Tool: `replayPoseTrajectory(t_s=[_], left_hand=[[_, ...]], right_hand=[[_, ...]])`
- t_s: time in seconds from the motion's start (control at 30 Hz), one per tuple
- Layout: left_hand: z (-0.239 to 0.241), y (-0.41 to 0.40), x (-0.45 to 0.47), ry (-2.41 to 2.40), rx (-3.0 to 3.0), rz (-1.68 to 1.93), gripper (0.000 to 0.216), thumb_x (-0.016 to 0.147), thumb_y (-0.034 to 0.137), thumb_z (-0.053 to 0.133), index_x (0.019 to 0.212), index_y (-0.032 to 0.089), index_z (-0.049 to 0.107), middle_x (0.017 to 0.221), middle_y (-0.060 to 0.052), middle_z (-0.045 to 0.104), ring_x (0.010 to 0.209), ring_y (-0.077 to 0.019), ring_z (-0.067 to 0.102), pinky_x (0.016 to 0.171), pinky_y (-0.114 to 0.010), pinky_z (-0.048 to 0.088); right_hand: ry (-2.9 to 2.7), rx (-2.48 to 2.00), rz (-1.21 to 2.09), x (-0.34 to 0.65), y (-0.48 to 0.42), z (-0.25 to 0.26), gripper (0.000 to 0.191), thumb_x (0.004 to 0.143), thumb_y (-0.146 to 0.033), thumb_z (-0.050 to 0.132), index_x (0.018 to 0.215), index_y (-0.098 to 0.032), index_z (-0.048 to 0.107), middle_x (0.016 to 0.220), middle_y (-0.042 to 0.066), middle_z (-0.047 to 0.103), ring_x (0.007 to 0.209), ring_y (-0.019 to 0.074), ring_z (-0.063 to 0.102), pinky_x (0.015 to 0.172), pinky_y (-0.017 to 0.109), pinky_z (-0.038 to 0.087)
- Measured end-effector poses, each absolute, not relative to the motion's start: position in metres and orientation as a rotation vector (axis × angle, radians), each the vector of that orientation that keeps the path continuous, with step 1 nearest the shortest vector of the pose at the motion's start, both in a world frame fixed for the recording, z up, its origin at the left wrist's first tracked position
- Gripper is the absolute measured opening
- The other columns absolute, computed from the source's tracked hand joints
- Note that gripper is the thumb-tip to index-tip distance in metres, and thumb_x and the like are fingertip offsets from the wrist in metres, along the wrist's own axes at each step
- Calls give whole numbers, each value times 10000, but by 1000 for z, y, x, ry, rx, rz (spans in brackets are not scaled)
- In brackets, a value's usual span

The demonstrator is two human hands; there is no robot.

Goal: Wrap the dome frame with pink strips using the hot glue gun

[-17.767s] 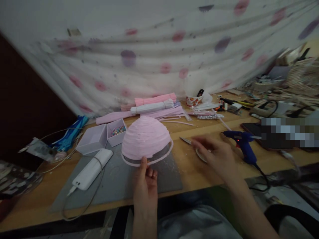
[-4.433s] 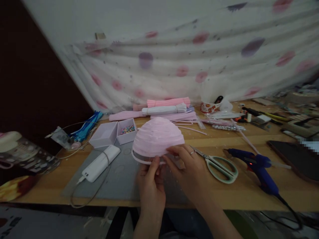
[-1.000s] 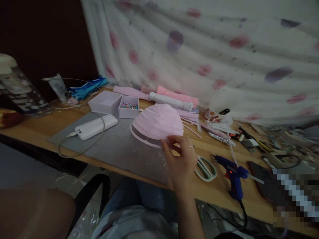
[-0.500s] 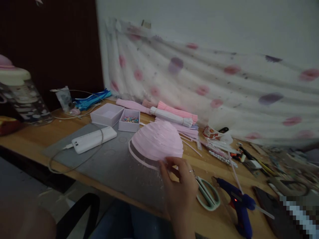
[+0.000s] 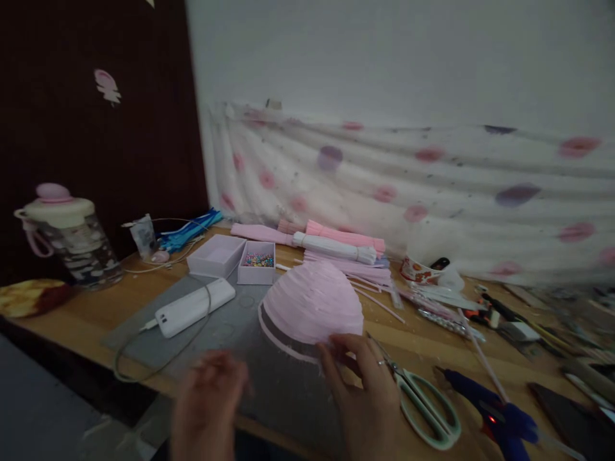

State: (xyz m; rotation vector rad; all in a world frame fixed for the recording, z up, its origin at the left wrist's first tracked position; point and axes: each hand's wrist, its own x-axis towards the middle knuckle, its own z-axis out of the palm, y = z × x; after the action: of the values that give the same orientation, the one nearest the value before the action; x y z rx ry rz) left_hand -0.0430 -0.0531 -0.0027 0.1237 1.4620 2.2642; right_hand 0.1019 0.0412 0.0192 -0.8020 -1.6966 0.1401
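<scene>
Fingers (image 5: 328, 366) of the right hand (image 5: 366, 387) are pinched on the lower right edge of a pale pink ribbed dome (image 5: 312, 304), ring and all. The left hand (image 5: 207, 394) is caught as a blur over the front of the grey mat (image 5: 283, 400), well apart from the dome, so whether anything's gripped in it can't be told. As for the dome, it's positioned over the right part of the mat, tilted a bit, with a thin pale hoop (image 5: 283, 342) running below the ribbed part and a gap showing between the two; whether it's propped or lifted can't really be made out. Right beside that hand, green-handled scissors (image 5: 430, 410) are laid on the wooden bench (image 5: 413, 349), and farther right is a blue glue gun (image 5: 490, 406) with its red light lit. Over on the left of the mat, a white power bank (image 5: 195, 308) is parked with a cable (image 5: 177, 353) plugged in. Behind it two pale boxes are set side by side, the right-hand one filled with colourful beads (image 5: 258, 260). Pink and white bundles are piled up behind the dome.
</scene>
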Motion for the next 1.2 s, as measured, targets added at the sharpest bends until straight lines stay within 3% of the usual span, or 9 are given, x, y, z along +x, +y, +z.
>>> replayPoseTrajectory(t_s=[0.07,0.13,0.23,0.37,0.67,1.2], left_hand=[[-3,-36,-21,1298,148,2083,554,477,481,948,853,178,676,626,40,599,479,-107,528,338,-179,403],[2,-24,2,1165,138,1897,650,411,563,939,873,176,698,541,63,547,417,-81,455,278,-135,282],[10,-14,21,1128,159,1833,624,413,590,927,820,166,717,497,84,503,380,-39,378,301,-127,285],[8,-11,15,1114,155,1825,529,481,557,924,809,182,745,500,78,515,395,-37,406,361,-148,328],[13,-11,19,1197,89,1890,517,397,543,947,673,162,731,449,68,520,357,-39,422,334,-136,310],[2,-11,15,1204,162,1871,486,477,529,929,704,156,716,437,65,537,373,-53,428,356,-147,328]], right_hand=[[-1674,-808,122,101,40,19,78,918,-293,677,914,-224,641,801,-5,658,656,125,660,596,211,579],[-1682,-812,115,102,40,17,77,912,-281,685,925,-224,635,819,1,665,677,129,671,609,210,586],[-1734,-825,140,106,38,10,105,893,-254,708,961,-228,632,865,12,679,724,141,699,644,219,606],[-1747,-805,174,110,38,-1,139,891,-243,708,1013,-233,642,911,27,698,764,154,722,676,233,628],[-1728,-818,181,111,35,-7,139,889,-255,696,1017,-233,646,936,38,698,775,158,728,676,224,628],[-1773,-931,141,107,28,-7,127,906,-271,659,1021,-252,610,962,33,666,872,180,695,743,274,596]])
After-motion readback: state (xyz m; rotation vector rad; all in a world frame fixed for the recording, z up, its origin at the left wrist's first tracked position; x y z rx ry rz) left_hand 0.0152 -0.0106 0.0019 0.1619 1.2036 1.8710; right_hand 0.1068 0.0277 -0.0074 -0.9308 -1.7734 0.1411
